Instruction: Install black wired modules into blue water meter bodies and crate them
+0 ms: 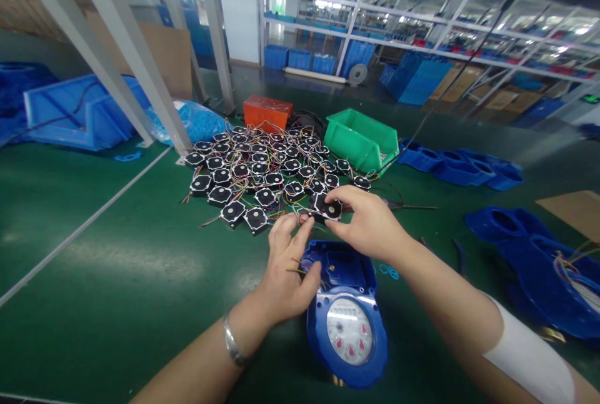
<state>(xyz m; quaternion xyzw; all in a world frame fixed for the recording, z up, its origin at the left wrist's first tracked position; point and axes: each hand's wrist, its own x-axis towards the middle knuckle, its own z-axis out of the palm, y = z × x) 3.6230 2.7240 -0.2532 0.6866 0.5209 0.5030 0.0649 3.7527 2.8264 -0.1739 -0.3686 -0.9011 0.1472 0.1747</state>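
The right hand (368,222) is turned palm down, thumb and fingertips closed in a tight pinch at its left end, and the right forearm (450,297) runs back from that pinch toward the lower right. Just below and left of the pinch lies the left hand (285,272), back up. Its fingers stretch forward until their tips nearly meet the pinch, and its thumb is spread out to the right.

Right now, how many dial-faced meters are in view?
1: the blue meter, dial up, below the left hand and the right hand holding a black module. Blue shells at right show no dial; more may be hidden.
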